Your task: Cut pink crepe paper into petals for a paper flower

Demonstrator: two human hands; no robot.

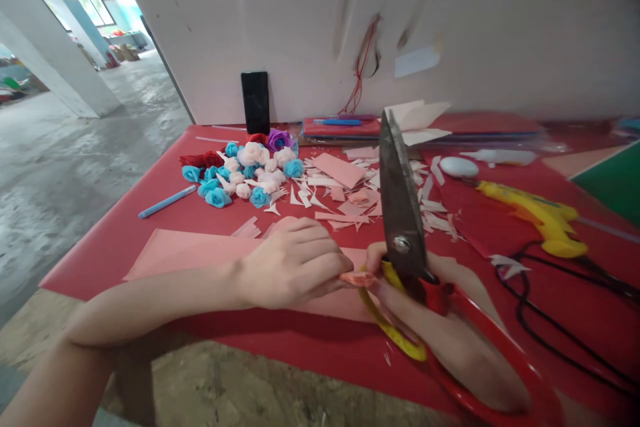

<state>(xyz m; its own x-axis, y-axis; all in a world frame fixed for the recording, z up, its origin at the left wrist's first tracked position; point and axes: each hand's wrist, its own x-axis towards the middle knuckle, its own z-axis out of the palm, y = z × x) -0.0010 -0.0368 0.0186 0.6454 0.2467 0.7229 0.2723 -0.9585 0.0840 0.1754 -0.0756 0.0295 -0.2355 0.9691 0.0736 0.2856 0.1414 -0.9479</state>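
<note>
Between my two hands is a small rolled or folded piece of salmon-coloured paper (358,278). My left hand (297,261) is closed, its fingertips pinching one end of the paper. Opposite it, my right hand (400,300) touches the other end with its fingertips. Large scissors (403,207) with red and yellow handles hang on that right hand, their loops around it. Their dark blades are together and point upward. Under the hands lies a wide sheet of pink paper (190,253). Cut paper scraps (340,170) are scattered just beyond.
Paper flowers (250,173) in blue, white, red and purple are heaped at the left back, before an upright phone (256,103). A blue pen (167,202) lies near the left edge. At right are a yellow glue gun (535,210), its black cord (523,300) and a white bottle (505,157).
</note>
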